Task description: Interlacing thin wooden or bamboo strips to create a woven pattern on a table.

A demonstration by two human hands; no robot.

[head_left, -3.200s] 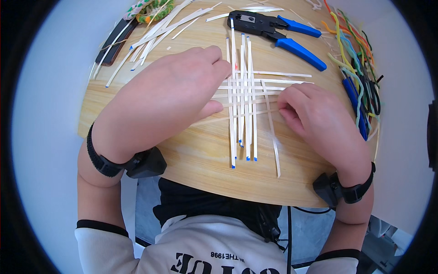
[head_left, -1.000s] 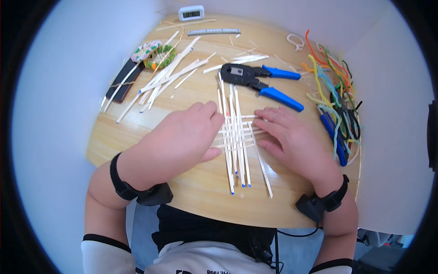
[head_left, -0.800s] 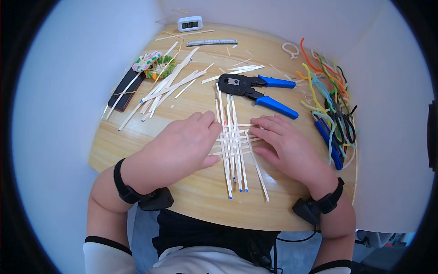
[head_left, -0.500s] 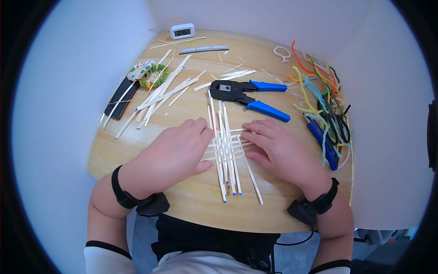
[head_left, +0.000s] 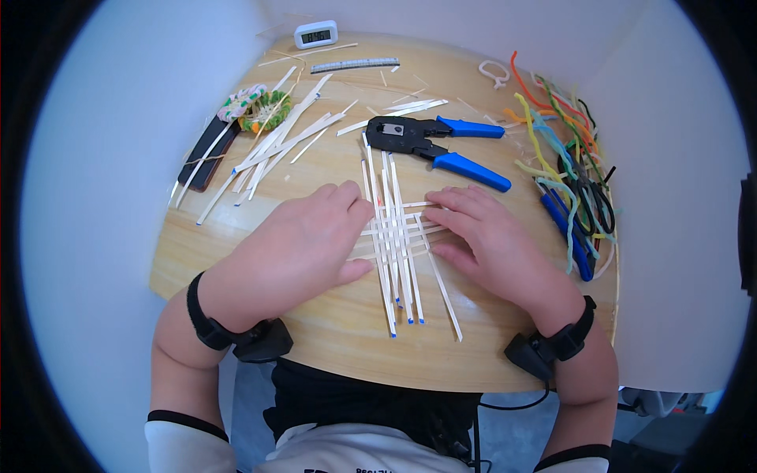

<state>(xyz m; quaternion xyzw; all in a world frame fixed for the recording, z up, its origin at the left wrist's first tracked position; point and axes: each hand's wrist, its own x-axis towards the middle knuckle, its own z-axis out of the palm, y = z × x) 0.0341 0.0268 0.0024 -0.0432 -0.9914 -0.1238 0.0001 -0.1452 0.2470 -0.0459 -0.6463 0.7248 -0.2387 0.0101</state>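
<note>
Thin white strips [head_left: 400, 272], several with blue tips, lie crossed in a loose woven lattice on the table between my two hands. My left hand [head_left: 303, 236] lies at the lattice's left side, fingers curled and thumb apart, its fingertips hidden behind the hand or against the strips. At the right, my right hand [head_left: 493, 240] has bent fingers and thumb on the ends of the crosswise strips. One lengthwise strip slants away from the others toward the lower right. Just beyond the lattice, a crimping tool [head_left: 402, 135] with blue handles touches or nearly touches the strips' far ends.
More loose strips [head_left: 288, 150] are piled at the left, beside a dark case [head_left: 211, 158] and yarn rings [head_left: 268, 114]. A small clock [head_left: 315, 34] and a ruler [head_left: 355, 65] are at the back. Coloured fuzzy stems [head_left: 544, 130] and scissors [head_left: 595, 206] crowd the right edge.
The whole table has shifted slightly upward in the picture. Both hands keep nearly the same place at the lattice, and the strips look much the same.
</note>
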